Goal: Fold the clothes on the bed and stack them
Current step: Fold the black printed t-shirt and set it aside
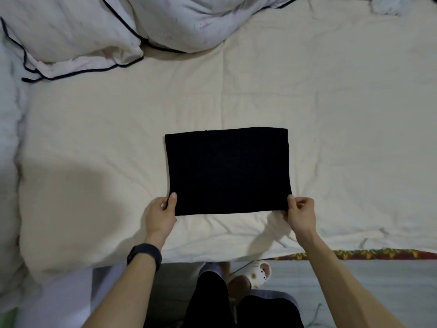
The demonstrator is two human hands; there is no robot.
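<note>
Two hands pinching folded black cloth on cream bedding, left hand near-left corner, right hand near-right corner

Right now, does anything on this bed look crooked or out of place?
The folded black cloth rectangle lies square, its near corners pinched by the left hand and right hand. Only the white pillow with dark piping, far left, looks rumpled.

The cream-covered bed carries a flat black garment and rumpled white pillows.
</note>
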